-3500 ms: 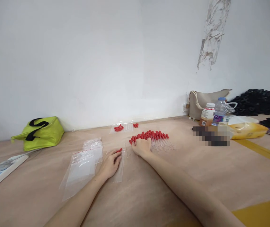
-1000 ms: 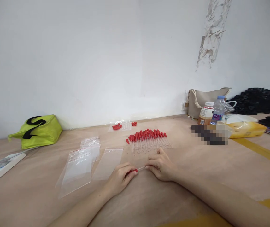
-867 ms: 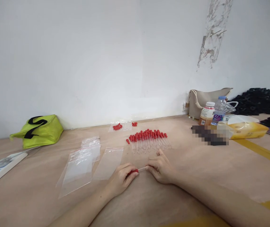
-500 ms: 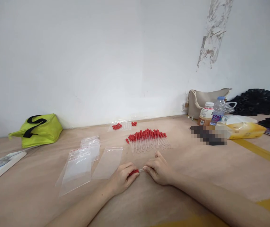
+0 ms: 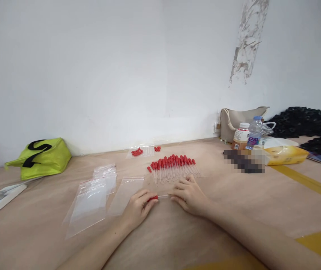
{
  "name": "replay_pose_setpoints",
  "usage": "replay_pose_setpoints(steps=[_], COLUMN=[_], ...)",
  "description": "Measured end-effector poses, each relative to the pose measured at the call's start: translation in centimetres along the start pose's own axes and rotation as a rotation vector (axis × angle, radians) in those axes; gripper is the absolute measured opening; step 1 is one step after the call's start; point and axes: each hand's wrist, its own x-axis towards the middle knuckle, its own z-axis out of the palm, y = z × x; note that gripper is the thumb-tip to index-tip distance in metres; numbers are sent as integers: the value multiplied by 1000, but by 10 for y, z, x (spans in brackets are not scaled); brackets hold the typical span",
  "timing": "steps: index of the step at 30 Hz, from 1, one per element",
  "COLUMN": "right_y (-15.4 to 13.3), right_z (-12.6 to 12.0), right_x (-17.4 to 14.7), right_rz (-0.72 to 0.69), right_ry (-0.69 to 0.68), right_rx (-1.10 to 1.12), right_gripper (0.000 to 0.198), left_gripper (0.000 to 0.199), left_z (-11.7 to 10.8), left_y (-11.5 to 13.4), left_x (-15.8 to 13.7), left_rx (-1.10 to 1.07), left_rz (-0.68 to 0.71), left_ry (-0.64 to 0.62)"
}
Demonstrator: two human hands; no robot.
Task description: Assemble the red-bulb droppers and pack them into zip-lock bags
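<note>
Between my two hands lies a dropper with a clear glass tube [image 5: 162,196] and a red rubber bulb [image 5: 153,198]. My left hand [image 5: 138,207] is closed around the bulb, which sticks out a little past the fingertips. Pinched at the tube's other end, the fingers of my right hand [image 5: 188,197] hide its tip. Just beyond the hands, a row of red-topped droppers [image 5: 173,167] lies side by side, bulbs towards the wall. Left of them is a flat clear zip bag [image 5: 126,195], close to my left hand.
More clear zip bags [image 5: 89,204] lie at left, near a lime-green bag [image 5: 41,157] and a power strip [image 5: 1,202]. Loose red bulbs [image 5: 137,152] rest on plastic by the wall. Bottles [image 5: 240,137], a yellow tissue pack [image 5: 285,154] and a beige bag [image 5: 232,122] stand at right.
My hands have moved apart, and a longer stretch of glass tube shows between them. The left hand has shifted leftward with the bulb. The whole view has shifted slightly.
</note>
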Motion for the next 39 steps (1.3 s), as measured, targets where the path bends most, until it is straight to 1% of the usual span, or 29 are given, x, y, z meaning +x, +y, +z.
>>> replay_pose_setpoints(steps=[3,7,9,12,14,15,16,17,19,21,23,25,27,30,32,34,36,39], right_y=[2,-1,-4,-11,-15,-15,-14,-11,2,22,46,67,83,95,96,94,89,79], right_z=[-1,2,5,9,10,9,9,7,5,3,5,9,15,25,30,31,29,24], right_x=[-3,-1,0,1,0,0,0,1,4,10,18,26,35,45,47,47,43,33], right_rz=[-44,-1,2,-30,-24,8,69,158,389,607,759,857,920,947,953,946,901,765], right_ry=[-19,-17,-9,-17,-16,-5,16,43,98,125,125,105,87,75,69,62,73,132], right_rx=[-101,-90,-75,-77,-70,-57,-38,-16,30,61,65,46,27,20,16,7,-12,-69], right_gripper=[23,23,21,20,20,20,19,20,22,23,24,24,23,20,21,25,29,26], left_gripper=[20,19,19,19,22,25,30,35,42,48,55,61,66,72,76,78,78,73], left_z=[-4,-8,-8,-6,-7,-8,-9,-11,-14,-17,-17,-16,-14,-11,-11,-15,-21,-36], left_y=[-7,-11,-10,-6,-6,-7,-9,-12,-19,-26,-31,-35,-38,-41,-41,-39,-34,-23], left_x=[-2,-2,-1,0,0,0,0,-1,-2,-5,-7,-10,-11,-12,-12,-11,-10,-7], left_rx=[-1,-20,-33,-32,20,74,147,236,418,546,598,596,575,551,553,553,544,544], left_rz=[17,-6,23,91,104,82,41,-24,-202,-391,-532,-603,-631,-655,-674,-683,-669,-617], left_ry=[34,91,71,39,52,73,99,126,144,90,-9,-94,-146,-223,-282,-347,-438,-623])
